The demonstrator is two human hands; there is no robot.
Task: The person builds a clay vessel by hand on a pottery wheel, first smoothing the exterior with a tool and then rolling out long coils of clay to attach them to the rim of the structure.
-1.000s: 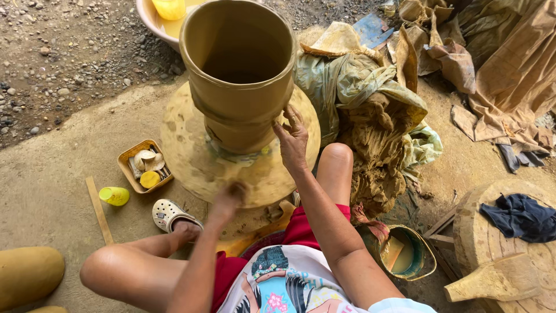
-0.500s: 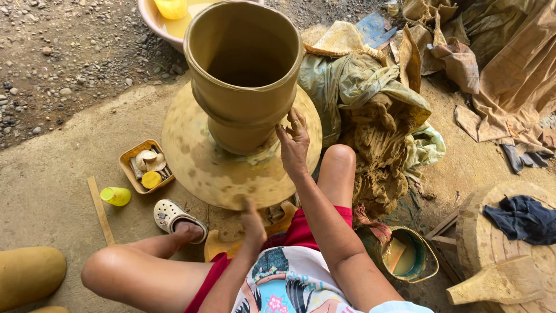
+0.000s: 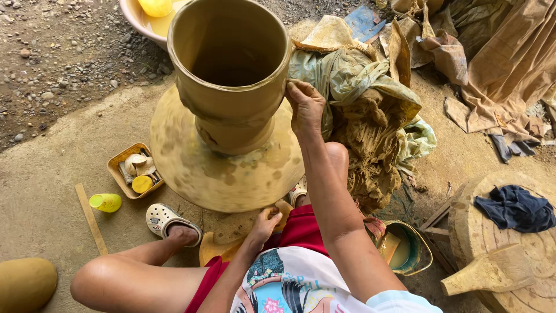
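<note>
Basin point(image 3: 134, 23) cut by top edge; left hand point(image 3: 265, 223) fingertips hidden under wheel point(image 3: 191, 174).

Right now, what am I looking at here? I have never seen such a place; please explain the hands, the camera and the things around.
The camera sits on the person's head and looks down at their lap and hands. A tall raw clay pot stands on a round clay-smeared wheel set low on the ground. The right hand touches the pot's rim. The left hand reaches below the wheel's near edge; what it grips is unclear. A small tray of tools lies to the left, a pile of wet clay on cloth to the right.
</note>
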